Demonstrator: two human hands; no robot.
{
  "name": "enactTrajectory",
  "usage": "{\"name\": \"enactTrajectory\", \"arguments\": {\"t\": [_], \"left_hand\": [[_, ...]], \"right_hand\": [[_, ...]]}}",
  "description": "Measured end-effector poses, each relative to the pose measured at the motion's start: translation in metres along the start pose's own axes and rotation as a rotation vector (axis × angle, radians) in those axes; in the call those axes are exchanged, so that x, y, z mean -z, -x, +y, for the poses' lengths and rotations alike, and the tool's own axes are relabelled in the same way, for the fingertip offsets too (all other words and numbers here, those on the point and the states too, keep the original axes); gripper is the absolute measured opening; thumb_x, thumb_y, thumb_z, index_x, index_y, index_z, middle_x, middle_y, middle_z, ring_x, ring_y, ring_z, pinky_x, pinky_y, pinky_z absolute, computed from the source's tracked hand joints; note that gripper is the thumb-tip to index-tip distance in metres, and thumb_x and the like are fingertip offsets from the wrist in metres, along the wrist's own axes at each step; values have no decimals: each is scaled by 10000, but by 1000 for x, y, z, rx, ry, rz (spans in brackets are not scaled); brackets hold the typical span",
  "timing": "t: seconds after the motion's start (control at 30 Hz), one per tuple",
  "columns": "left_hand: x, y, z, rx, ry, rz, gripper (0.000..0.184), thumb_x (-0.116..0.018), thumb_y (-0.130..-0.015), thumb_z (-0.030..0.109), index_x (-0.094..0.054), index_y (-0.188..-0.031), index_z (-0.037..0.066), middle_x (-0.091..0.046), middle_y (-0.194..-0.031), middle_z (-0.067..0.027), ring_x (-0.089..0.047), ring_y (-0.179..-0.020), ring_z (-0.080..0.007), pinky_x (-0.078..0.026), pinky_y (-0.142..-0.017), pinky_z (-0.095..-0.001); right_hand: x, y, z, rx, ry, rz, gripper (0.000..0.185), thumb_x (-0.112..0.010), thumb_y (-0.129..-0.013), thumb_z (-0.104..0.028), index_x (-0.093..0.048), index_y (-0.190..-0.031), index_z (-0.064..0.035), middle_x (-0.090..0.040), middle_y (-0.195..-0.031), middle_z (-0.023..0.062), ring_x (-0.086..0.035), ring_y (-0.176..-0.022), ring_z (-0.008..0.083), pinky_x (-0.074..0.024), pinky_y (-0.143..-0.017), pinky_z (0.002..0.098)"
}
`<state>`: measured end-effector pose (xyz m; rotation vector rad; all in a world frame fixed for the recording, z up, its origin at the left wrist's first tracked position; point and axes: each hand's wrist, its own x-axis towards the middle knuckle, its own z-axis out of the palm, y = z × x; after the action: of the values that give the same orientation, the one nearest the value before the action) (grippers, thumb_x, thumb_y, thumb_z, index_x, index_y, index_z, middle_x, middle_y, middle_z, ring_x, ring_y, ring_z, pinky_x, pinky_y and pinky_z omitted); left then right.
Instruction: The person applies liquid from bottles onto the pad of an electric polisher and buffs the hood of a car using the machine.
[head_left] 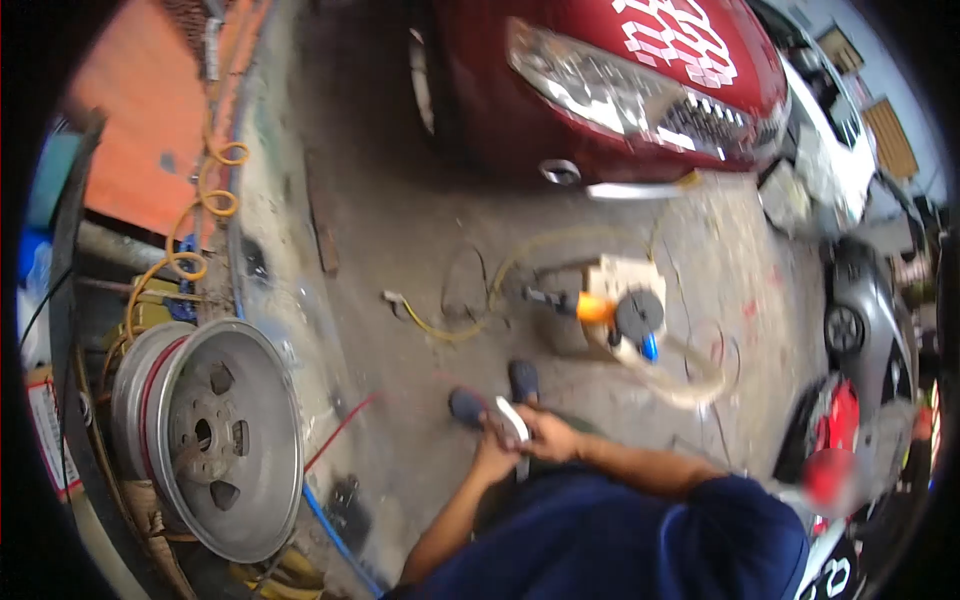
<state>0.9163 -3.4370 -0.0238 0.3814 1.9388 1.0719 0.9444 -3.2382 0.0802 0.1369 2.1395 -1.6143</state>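
At the lower centre of the floor point(420, 290), in front of the person's blue shirt point(620, 540), one small object point(513, 421) lies between the two hands. It is oblong and slim, whitish along its upper edge, with a darker, reddish-brown face; blur hides any finer detail, and its kind cannot be told. The left hand point(496, 456) is closed on its near left side, the right hand point(552, 436) on its right side; the exact placing of the fingers is too blurred to tell. Two dark shoes point(495, 395) show just beyond the hands.

Counted around them: one pale stool point(632, 270), ahead and to the right, bearing one tool point(600, 308) with one black disc, one orange section and one blue part. One pale hose point(690, 385) curves beside the stool. To the left stands one grey wheel point(235, 440), tilted, its face with several openings about a central hole. One yellow-orange coiled hose point(220, 203) hangs above it; one blue hose point(335, 540) runs on the floor to its right. Beyond the stool is one red car point(480, 110), with one large headlamp point(580, 85) facing the view and one white lattice marking point(680, 40) on its bonnet.
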Motion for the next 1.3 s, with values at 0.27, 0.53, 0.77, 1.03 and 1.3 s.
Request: {"name": "enactTrajectory", "arguments": {"t": [0.27, 0.53, 0.77, 1.03, 1.3], "left_hand": [[36, -18, 74, -203, 21, -63, 479, -842, -768, 91, -648, -1196, -5, -717, -1121, -176, -713, -1098, -360, -558, -964, -446], [109, -89, -73, -238, -447, -428, 271, -801, -836, 94, -580, -981, 33, -638, -841, -71, -621, -760, -244, -527, -713, -437], [128, -39, -25, 17, -745, -200, 323, -819, -858, 120, -593, -1071, 27, -687, -911, -91, -663, -817, -260, -550, -757, -432], [-19, -49, 39, -302, -717, -217, 167, -818, -831, 107, -660, -832, 55, -716, -861, -87, -697, -822, -271, -563, -784, -409], [-180, -19, 192, -697, -560, -319, 653, -774, -771, -13, -522, -1368, 64, -628, -1019, -40, -638, -983, -172, -566, -901, -333]], "right_hand": [[14, 26, -21, -75, 20, 175, 676, -796, -944, -231, -482, -1517, -57, -730, -1229, 200, -728, -1131, 359, -567, -961, 448], [-34, 202, 173, -555, -79, 916, 586, -777, -926, -408, -647, -1363, -41, -782, -1150, 195, -746, -1091, 365, -586, -966, 458], [-187, 412, 290, -1232, -974, 1785, 471, -810, -888, -372, -766, -1203, -25, -774, -1188, 215, -740, -1117, 361, -581, -963, 460], [-310, 443, 357, -1128, -1300, 1467, 209, -745, -992, -242, -676, -1039, -50, -665, -810, 63, -601, -608, 187, -432, -459, 367], [-178, 434, 400, -786, -1011, 1184, 295, -712, -1043, -305, -656, -1070, -16, -675, -870, 56, -609, -700, 163, -476, -537, 326]]}}
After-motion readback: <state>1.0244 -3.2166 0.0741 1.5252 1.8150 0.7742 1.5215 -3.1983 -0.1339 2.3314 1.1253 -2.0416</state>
